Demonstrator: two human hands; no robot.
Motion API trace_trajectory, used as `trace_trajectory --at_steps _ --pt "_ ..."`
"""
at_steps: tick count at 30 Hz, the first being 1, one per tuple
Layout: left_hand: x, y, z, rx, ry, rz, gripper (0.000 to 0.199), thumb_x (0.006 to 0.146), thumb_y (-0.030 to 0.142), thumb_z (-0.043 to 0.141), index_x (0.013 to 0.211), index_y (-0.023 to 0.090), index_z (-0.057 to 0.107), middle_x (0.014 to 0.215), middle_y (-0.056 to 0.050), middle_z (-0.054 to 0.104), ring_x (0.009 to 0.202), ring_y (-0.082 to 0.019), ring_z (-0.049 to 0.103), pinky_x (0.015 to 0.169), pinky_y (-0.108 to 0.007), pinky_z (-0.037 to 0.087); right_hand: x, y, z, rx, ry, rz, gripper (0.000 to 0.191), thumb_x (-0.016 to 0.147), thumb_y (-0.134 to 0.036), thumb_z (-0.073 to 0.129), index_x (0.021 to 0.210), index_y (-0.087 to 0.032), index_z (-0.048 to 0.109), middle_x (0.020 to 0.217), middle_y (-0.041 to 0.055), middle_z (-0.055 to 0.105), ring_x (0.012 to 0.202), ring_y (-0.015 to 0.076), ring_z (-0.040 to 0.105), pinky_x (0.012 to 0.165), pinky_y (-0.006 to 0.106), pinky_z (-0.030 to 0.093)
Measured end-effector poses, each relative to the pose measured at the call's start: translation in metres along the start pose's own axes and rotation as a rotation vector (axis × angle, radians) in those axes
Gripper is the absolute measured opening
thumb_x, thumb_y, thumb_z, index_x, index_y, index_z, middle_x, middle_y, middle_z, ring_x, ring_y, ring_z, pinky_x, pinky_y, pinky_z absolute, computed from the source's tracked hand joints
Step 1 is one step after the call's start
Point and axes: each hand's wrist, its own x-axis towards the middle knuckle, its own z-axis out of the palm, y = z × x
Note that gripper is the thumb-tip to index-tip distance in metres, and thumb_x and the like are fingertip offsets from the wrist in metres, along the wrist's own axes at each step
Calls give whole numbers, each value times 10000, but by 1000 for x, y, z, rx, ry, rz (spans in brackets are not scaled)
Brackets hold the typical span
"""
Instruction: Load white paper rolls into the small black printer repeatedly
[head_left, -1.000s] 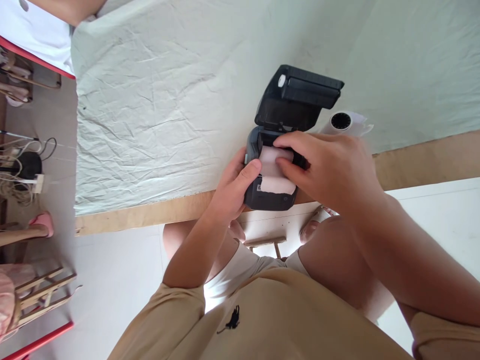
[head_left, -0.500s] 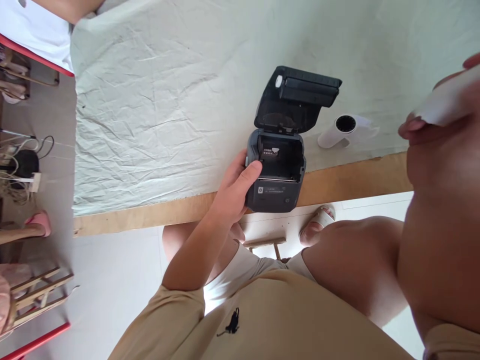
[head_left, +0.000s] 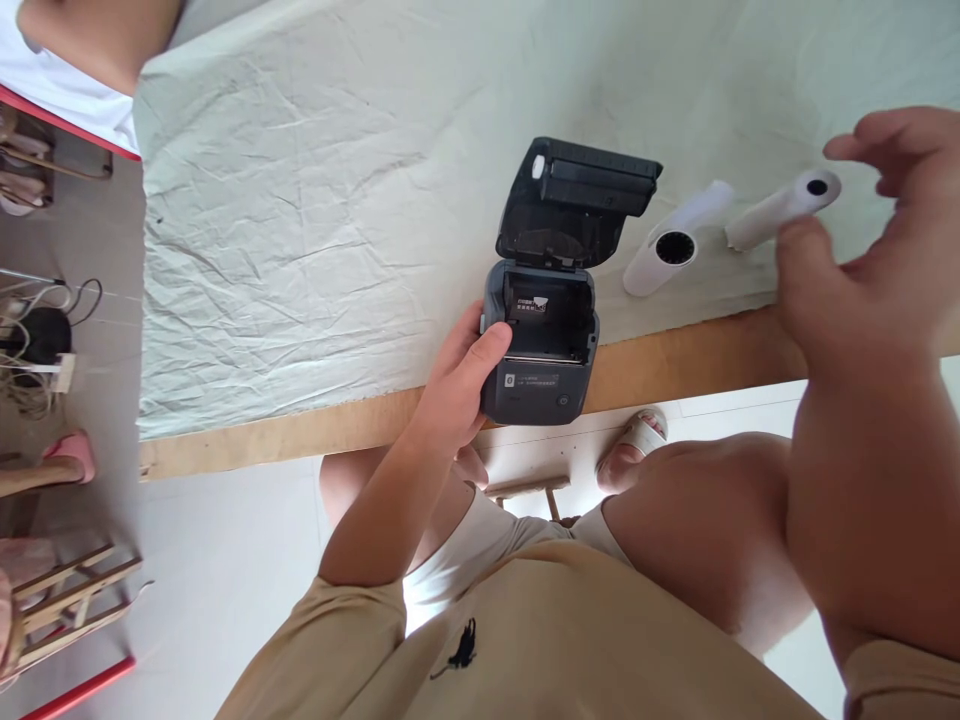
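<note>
My left hand is wrapped round the left side of a dark grey label printer, its thumb on the front edge. The printer's lid is swung up, and its paper bay shows no roll inside. To its right a white paper roll with a black core lies on the cloth, a loose tail of paper behind it. Farther right lies a slimmer white roll with a small dark core hole. Around that roll's near end my right hand is spread, thumb and fingers apart, not gripping it.
A pale green wrinkled cloth covers the table, whose bare wooden edge runs along the front. Another person's arm rests at the upper left. Cables and a wooden stool are on the floor at left.
My right hand has come inward from the right and let go of the slim white roll, which now lies on the cloth. My left hand still holds the opened printer.
</note>
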Motion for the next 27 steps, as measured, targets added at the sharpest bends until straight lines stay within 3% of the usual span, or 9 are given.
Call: trace_trajectory --at_steps 3,8,12,15,18,21,25,27 --pt "0 0 -1 14 5 -2 602 835 747 905 1118 232 774 1080 -81 865 1152 -351 849 867 -415 712 -8 -29 2 58 -45 -188 522 944 -243 657 1463 -254 712 1346 187 761 1249 396 742 1079 589 566" --pt "0 -3 -4 41 32 18 534 882 714 878 1108 242 775 951 -39 829 924 -255 827 750 -341 647 -7 -56 23 0 -294 43 511 952 -325 788 1444 -283 655 1364 187 705 1219 359 723 1048 552 611" --pt "-1 -1 -3 51 33 19 531 879 713 881 1092 238 776 896 -21 804 805 -209 771 684 -319 588 -4 -57 26 70 -357 91 477 957 -273 728 1422 -315 626 1230 121 766 1127 326 743 1027 534 602" --pt "-2 0 -1 53 44 23 547 853 731 898 1050 236 774 854 -8 779 725 -178 728 628 -306 551 -9 -54 24 96 -389 52 492 941 -197 651 1417 -316 624 1259 117 782 1063 302 753 985 510 602" --pt "-2 0 -1 54 56 23 541 853 730 900 1065 249 774 858 -4 778 750 -190 746 633 -311 561 -14 -51 25 50 -341 -19 400 914 -223 680 1307 -295 694 1265 146 761 1109 322 744 1000 524 596" --pt "-2 -1 -2 48 46 18 528 870 714 893 1096 251 776 867 -7 785 748 -187 748 625 -307 556 -16 -50 26 31 -316 4 310 968 -334 720 1278 -328 718 1185 123 743 1121 327 730 996 517 591" --pt "-2 -1 -2 52 44 17 554 858 732 893 1077 239 766 876 -21 792 788 -204 776 650 -315 579 -14 -51 24 82 -386 32 458 978 -262 664 1431 -327 649 1292 125 758 1149 317 739 998 494 592" --pt "-2 -1 -1 58 50 16 565 852 740 892 1076 239 761 886 -27 796 844 -228 801 687 -327 605 -14 -52 24 76 -388 33 443 963 -244 665 1400 -314 670 1292 132 761 1147 315 742 998 487 593"
